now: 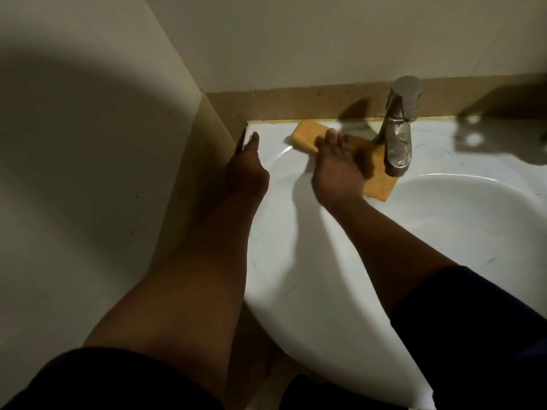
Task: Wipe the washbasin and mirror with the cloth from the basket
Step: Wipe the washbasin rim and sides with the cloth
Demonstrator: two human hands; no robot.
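The flat rectangular orange cloth (305, 137) is plain. The glossy ceramic washbasin (310, 261) is white, its metal tap (398, 134) dull silver.

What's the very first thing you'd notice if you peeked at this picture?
The orange cloth stands out most: it lies flat on the back rim of the white washbasin, just left of the metal tap, with the right hand pressing on it. The left hand rests on the basin's left edge, next to the wall.
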